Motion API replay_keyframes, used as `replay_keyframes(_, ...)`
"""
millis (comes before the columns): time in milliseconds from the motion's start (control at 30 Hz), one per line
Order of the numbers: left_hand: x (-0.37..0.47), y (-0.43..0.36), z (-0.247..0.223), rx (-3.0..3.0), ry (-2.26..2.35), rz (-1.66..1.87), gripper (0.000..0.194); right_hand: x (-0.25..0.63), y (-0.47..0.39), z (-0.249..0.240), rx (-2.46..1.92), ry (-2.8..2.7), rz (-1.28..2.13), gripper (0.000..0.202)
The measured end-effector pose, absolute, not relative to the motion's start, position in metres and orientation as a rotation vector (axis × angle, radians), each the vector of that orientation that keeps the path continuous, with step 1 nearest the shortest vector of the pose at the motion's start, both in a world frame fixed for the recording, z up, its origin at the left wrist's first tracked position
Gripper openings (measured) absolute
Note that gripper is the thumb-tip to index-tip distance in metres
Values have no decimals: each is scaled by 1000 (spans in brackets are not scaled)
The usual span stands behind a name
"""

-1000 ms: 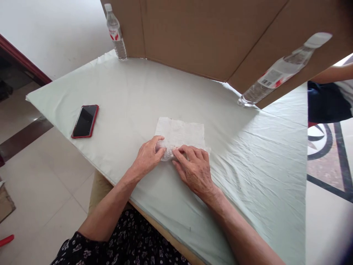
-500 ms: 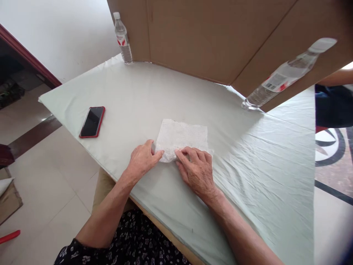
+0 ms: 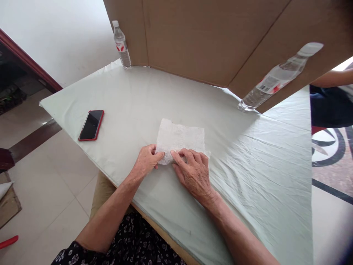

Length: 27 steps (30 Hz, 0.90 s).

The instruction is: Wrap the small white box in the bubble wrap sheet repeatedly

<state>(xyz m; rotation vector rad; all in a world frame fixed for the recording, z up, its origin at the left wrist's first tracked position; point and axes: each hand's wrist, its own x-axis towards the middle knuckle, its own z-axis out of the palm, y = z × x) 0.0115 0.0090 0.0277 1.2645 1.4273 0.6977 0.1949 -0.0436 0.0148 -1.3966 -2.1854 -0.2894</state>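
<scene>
A thin white sheet [image 3: 180,136], translucent and slightly rough, lies on the pale green cloth. Its near edge is folded or bunched between my hands. My left hand [image 3: 147,160] pinches the near left corner, thumb on top and fingers curled beneath. My right hand [image 3: 193,169] rests on the near right part, with its index fingertip pressing the folded edge and the other fingers bent over the sheet. Whatever lies under the right fingers is mostly hidden.
A phone in a red case [image 3: 91,125] lies to the left. One water bottle [image 3: 121,46] stands at the back left, another [image 3: 275,81] at the right, both against a cardboard panel [image 3: 193,36]. A person's arm [image 3: 335,78] shows beyond the panel.
My left hand has closed its fingers around the sheet's near left corner, where they were apart before. The right index fingertip has shifted slightly left. The camera view has moved a little.
</scene>
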Motion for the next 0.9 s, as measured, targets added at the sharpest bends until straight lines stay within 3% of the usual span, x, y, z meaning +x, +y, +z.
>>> replay_keyframes(167,18,11,33,1362,1515,773,22,193,-44,17,-1436,-2207,-289,28)
replay_keyframes(333,31,14,38,1079,1287,835,24,193,-43,18,-1443,-2210,-302,25)
replay_keyframes(533,36,18,44,908,1157,835,24,196,-44,21,-1393,-2243,-237,39)
replay_keyframes(633,36,18,45,957,1175,824,22,197,-45,22,-1374,-2222,-195,42)
replay_keyframes(900,37,29,48,1341,1367,780,27,197,-45,24,-1400,-2252,-188,28)
